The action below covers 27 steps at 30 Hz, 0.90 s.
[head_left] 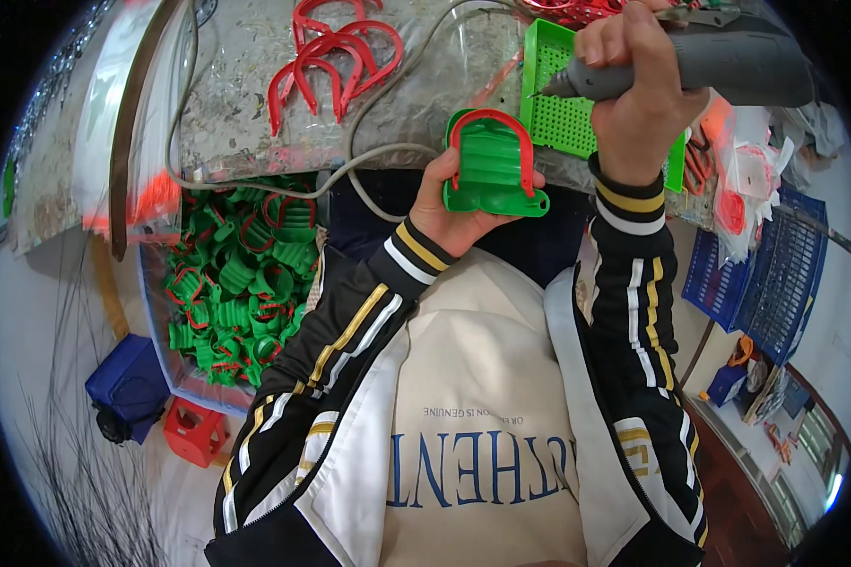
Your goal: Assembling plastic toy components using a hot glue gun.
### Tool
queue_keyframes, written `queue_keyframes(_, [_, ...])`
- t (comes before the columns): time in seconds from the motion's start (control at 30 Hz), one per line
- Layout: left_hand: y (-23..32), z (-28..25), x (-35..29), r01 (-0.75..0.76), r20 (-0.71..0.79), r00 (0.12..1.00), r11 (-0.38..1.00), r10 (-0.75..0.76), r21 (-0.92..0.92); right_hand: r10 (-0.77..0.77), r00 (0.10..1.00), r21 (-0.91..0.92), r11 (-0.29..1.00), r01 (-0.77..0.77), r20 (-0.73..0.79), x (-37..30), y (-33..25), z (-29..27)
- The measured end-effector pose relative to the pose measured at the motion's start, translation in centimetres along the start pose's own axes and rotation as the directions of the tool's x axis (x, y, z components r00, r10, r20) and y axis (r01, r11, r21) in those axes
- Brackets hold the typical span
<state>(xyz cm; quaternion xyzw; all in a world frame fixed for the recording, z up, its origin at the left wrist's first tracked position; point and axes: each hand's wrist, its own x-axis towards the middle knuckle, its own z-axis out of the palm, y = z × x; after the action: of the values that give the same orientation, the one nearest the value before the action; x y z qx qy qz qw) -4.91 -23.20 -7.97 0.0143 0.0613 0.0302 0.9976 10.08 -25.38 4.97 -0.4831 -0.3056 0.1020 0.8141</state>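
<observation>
My left hand (442, 210) is closed around the lower left side of a green ribbed plastic part (489, 163), held just off the table's near edge. A red U-shaped plastic piece (490, 114) lies against that part, its arch at the top and its legs down the sides. In my right hand (637, 111) is a grey electric screwdriver (742, 62), gripped near its front end. Its pointed tip aims left and slightly down, above a green perforated basket (563, 125) and apart from the green part.
Several loose red U-shaped pieces (338, 62) lie at the far left of the worktable (246, 123). A grey cable (388, 146) loops across it. Below on the left, a bin (165, 345) holds green and red parts, near a red stool (194, 430). Blue crates (766, 274) stand right.
</observation>
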Motion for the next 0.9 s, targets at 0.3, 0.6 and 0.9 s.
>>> queue_keyframes(0.3, [-0.1,0.2,0.0,-0.02,0.008,1.0,1.0,0.02,0.019,0.146,0.989,-0.023,0.989,-0.146,-0.031,-1.9,0.8,1.6])
queue_keyframes(0.6, [0.0,0.1,-0.3,-0.011,0.022,1.0,0.996,0.009,0.089,0.157,0.987,0.022,0.987,-0.156,-0.019,-2.5,1.2,1.7])
queue_keyframes(0.9, [0.6,1.4,-1.0,0.013,0.047,0.999,0.98,-0.023,0.201,0.159,0.987,0.014,0.987,-0.16,0.029,-3.2,-0.7,1.4])
